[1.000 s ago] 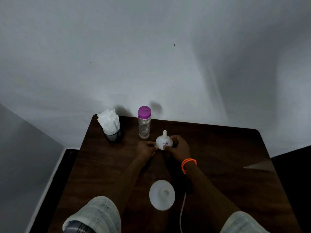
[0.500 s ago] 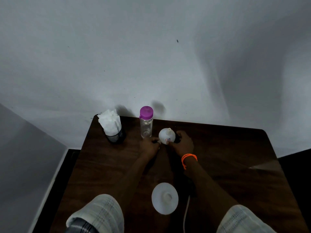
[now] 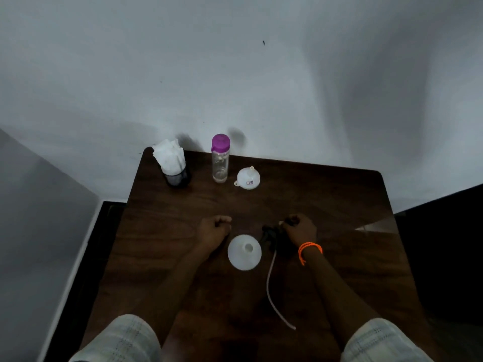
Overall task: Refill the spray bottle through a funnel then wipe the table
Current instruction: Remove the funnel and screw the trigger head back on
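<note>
The white spray bottle stands uncapped mid-table, its open neck facing up. Just right of it lies the black spray head, its pale dip tube trailing toward me. My right hand, with an orange band on the wrist, grips the spray head. My left hand rests beside the bottle's left side with fingers curled and holds nothing. The small white funnel sits mouth down, spout up, at the back of the table. A clear water bottle with a purple cap stands left of the funnel.
A dark cup stuffed with white tissues stands at the back left corner. The dark wooden table is pushed against a pale wall, with dark floor on both sides.
Both hands let go of the funnel, which now stands on the table at the back. They pulled back toward me; my right hand now holds the spray head.
</note>
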`<state>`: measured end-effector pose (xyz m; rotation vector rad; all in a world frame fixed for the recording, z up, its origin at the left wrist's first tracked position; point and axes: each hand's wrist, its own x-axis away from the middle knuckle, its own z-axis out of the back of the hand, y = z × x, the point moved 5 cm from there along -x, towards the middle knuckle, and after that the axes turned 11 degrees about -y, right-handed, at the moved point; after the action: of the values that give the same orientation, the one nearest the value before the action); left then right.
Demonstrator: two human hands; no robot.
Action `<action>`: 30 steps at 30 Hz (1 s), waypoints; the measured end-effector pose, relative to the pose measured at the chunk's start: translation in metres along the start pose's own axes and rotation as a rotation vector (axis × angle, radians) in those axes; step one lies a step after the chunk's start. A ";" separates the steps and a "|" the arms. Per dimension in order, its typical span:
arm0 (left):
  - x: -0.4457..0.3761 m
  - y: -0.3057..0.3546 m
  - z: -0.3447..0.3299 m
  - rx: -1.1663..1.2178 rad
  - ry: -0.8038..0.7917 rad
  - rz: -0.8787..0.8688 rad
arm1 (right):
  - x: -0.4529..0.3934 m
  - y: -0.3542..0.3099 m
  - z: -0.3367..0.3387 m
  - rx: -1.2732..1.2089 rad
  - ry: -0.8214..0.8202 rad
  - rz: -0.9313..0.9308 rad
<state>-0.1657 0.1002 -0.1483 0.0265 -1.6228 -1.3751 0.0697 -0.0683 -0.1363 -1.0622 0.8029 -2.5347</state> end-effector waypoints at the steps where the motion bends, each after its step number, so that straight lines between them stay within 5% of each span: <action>1: 0.006 -0.005 -0.001 0.004 -0.008 -0.004 | 0.006 0.005 -0.001 0.006 -0.014 -0.015; 11: 0.047 -0.026 -0.028 -0.310 -0.368 -0.185 | 0.028 0.021 -0.019 0.144 -0.087 -0.015; 20: 0.055 -0.032 -0.048 -0.454 -0.182 -0.290 | 0.028 0.013 -0.031 0.211 -0.079 -0.038; 25: 0.058 -0.013 -0.045 -0.507 -0.144 -0.216 | 0.025 0.015 -0.022 -0.020 -0.135 -0.179; 30: 0.065 -0.006 -0.030 -0.497 -0.098 -0.221 | 0.035 -0.018 0.015 -0.355 -0.112 -0.085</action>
<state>-0.1833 0.0393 -0.1145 -0.1623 -1.3433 -1.9463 0.0550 -0.0752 -0.0970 -1.3578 1.2302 -2.4275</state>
